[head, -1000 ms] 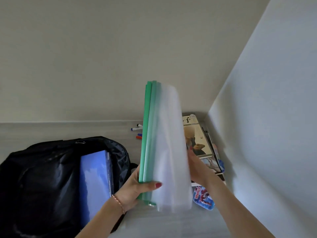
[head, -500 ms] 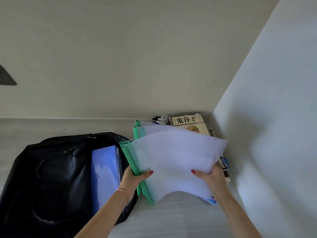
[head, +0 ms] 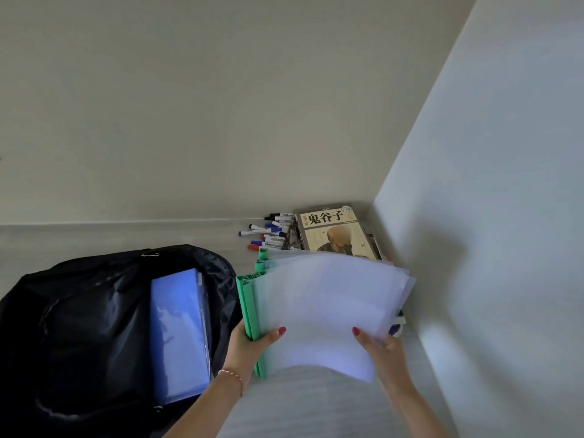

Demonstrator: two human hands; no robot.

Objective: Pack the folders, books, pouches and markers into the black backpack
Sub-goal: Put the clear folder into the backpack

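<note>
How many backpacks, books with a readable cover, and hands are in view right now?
Black backpack: 1
Book with a readable cover: 1
Hands: 2, left hand and right hand, both gripping the green-spined folders
Total: 4

A pale grey tabletop (head: 110, 238) meets two plain walls (head: 221, 105) (one at right).

Clear green-spined folders (head: 328, 311) are fanning out beside the open black backpack (head: 79, 327), which is holding a blue folder (head: 178, 336); markers (head: 268, 230) and a book (head: 335, 232) are lying behind.
</note>
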